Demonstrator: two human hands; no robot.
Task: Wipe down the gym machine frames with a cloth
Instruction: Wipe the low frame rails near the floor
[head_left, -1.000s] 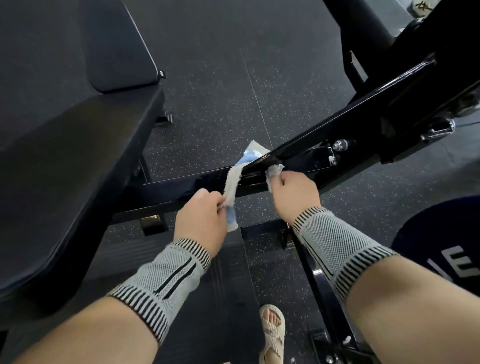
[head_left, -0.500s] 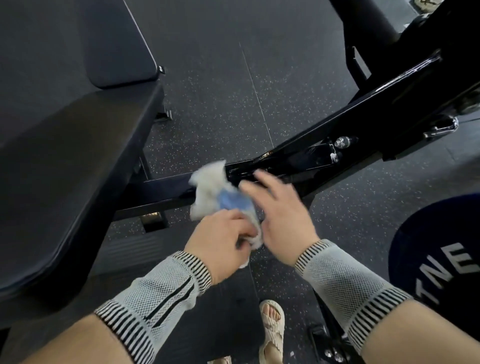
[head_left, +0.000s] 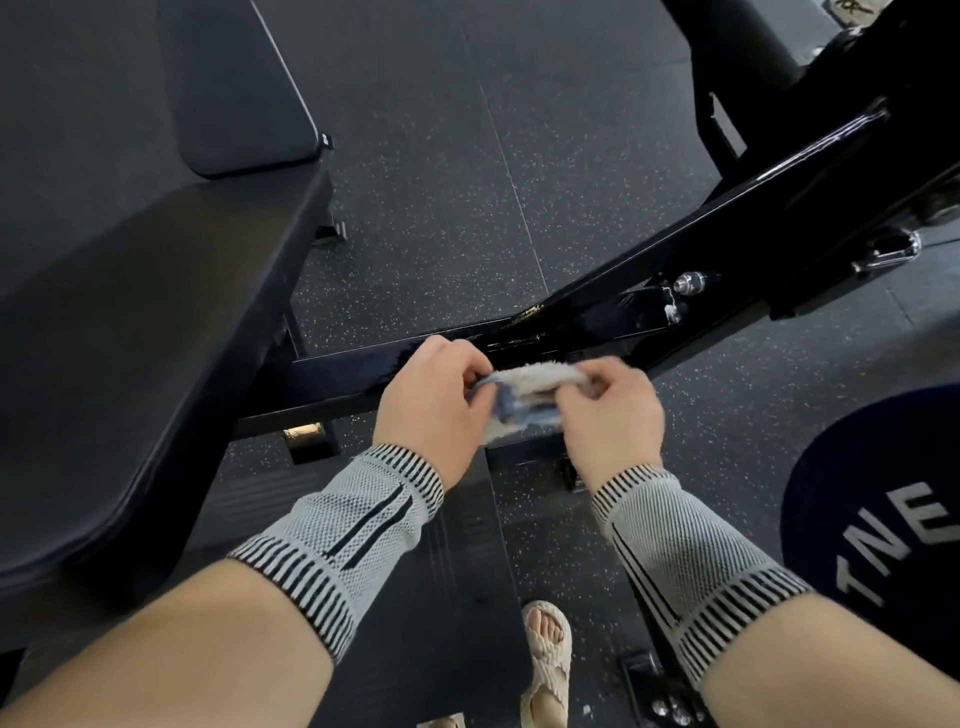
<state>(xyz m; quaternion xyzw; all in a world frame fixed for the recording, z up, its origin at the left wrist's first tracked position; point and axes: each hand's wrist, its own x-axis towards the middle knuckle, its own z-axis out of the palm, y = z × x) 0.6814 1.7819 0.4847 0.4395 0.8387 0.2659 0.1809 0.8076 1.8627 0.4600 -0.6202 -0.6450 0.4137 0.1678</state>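
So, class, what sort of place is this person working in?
Most likely a gym: a black padded bench, a glossy black machine frame and speckled rubber flooring. Both hands hold a cloth beside that frame.

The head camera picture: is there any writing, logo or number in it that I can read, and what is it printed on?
"TNE": white letters on the dark blue garment at the right edge, cut off by the frame, so the word is incomplete.
Dark marks on a pale patch at the top right: too small and cropped to read.
Small tag on the bench pad's corner: too small to read.
Nothing legible on the cloth or frame.
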